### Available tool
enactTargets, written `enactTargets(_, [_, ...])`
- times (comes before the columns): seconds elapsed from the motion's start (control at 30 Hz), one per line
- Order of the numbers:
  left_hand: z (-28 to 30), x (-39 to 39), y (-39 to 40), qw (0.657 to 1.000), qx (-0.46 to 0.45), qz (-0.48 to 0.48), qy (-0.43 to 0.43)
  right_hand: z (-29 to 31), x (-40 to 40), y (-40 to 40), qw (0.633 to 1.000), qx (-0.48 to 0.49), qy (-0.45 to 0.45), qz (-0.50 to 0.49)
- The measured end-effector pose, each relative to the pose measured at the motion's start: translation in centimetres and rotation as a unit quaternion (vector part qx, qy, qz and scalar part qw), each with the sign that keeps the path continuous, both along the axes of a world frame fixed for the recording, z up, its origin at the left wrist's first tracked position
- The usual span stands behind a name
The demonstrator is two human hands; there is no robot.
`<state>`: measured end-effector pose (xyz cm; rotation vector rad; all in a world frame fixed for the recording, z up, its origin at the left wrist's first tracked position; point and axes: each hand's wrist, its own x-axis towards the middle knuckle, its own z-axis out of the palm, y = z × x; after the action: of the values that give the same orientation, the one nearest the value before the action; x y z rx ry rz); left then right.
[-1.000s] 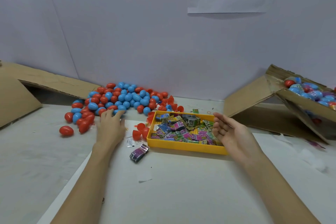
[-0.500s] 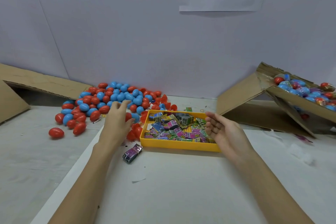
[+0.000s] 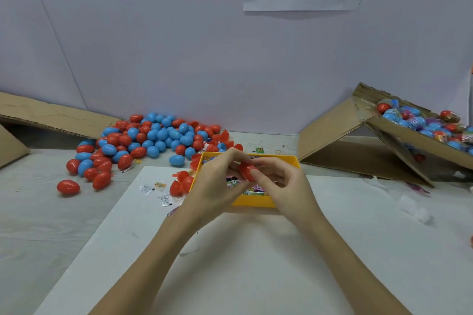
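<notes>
A red plastic egg (image 3: pixel 246 169) is held between both hands above the yellow tray (image 3: pixel 252 200). My left hand (image 3: pixel 217 181) grips it from the left, and my right hand (image 3: pixel 281 181) pinches it from the right with the thumb on its front. The tray holds small colourful packets, mostly hidden behind the hands. A heap of red and blue eggs (image 3: pixel 151 138) lies at the back left, beside the tray.
Red egg halves (image 3: pixel 180 184) and small sachets (image 3: pixel 146 189) lie left of the tray. A tilted cardboard box (image 3: pixel 419 146) with wrapped eggs stands at the right. Another cardboard flap (image 3: pixel 51 117) lies far left. A white sheet (image 3: pixel 256 263) covers the near table.
My left hand left the egg heap and came over the tray with a red egg. The right hand closed in from the right and took hold of the same egg.
</notes>
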<state>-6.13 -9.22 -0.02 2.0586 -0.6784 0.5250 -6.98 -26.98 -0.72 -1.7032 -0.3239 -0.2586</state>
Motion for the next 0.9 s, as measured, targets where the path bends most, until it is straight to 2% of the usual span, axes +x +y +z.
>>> enactTargets(0.1, [-0.11,0.14,-0.06,1.0,0.006,0.0,-0.01,-0.12,-0.2,0.37,1.0,0.027,-0.004,-0.008])
enactTargets(0.23, [0.18,-0.05,-0.26,0.996,-0.068,-0.015,0.048,-0.12,-0.02,0.14,0.998,0.057,0.006,-0.018])
enactTargets(0.4, [-0.12,-0.4,-0.82,1.0,0.005,0.005,-0.026,-0.34,-0.16,0.49,0.998,0.054,0.018,-0.002])
enactTargets(0.47, [-0.14,-0.37,-0.9,0.999,0.007,0.013,-0.034,-0.3,-0.12,0.58,0.998,0.059,0.028,0.011])
enactTargets(0.57, [0.05,-0.46,-0.81,0.999,-0.034,0.004,0.02,-0.03,-0.01,0.24,0.997,0.071,0.025,0.02])
enactTargets(0.67, [0.07,-0.3,-0.51,0.995,-0.063,-0.025,0.077,-0.12,0.04,-0.15,0.999,0.016,-0.024,0.016])
enactTargets(0.73, [0.06,-0.38,-0.44,0.994,-0.057,-0.039,0.081,-0.33,0.1,-0.11,0.999,0.005,-0.036,0.007])
enactTargets(0.9, [0.2,-0.36,-0.44,0.993,-0.089,-0.03,0.075,-0.44,0.32,-0.27,0.999,0.037,-0.003,-0.019])
